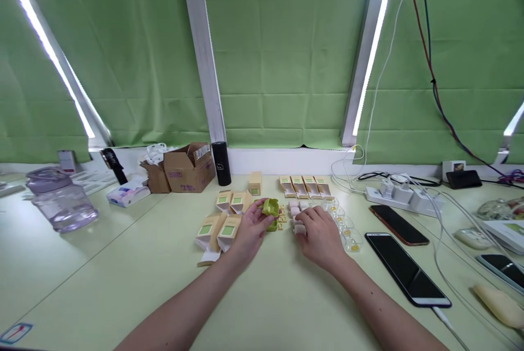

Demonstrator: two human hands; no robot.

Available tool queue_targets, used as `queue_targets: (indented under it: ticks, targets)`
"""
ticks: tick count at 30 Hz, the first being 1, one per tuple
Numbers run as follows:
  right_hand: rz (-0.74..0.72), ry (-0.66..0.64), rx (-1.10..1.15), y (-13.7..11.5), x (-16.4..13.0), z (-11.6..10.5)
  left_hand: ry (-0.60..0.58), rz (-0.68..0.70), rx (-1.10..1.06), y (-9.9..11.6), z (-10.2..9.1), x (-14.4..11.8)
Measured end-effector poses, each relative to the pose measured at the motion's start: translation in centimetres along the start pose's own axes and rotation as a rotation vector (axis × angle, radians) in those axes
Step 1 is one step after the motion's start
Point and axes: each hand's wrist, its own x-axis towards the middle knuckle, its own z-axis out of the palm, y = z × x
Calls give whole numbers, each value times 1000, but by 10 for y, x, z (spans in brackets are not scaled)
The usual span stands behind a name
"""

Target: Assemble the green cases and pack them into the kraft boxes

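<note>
My left hand [249, 231] grips a small green case [270, 208] with its lid swung up, just above the pale green table [123, 269]. My right hand [319, 236] rests on the table to the right of it, fingertips on a small pinkish-white block [299, 228], one of several in a short column [295, 208]. Tan cartons with green labels [216, 229] lie open beside my left wrist. A row of several flat tan cartons [305, 186] lies further back. Clear little trays [347, 228] sit right of my right hand.
Two phones [405, 266] [398, 224] lie at the right, one on a cable. A white power strip [399, 194] with chargers sits behind them. At back left are a cardboard box [189, 167], a black cylinder [221, 163], a tissue pack [128, 194] and a clear jug [61, 198].
</note>
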Motion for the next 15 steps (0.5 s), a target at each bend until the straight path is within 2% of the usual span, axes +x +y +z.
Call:
queue_targets:
  ticks: [5, 15]
  targets:
    - [-47, -56, -113, -5, -3, 7, -38, -28, -30, 3, 6, -7]
    - [-70, -60, -194, -1, -1, 17, -55, -4, -2, 7, 10, -13]
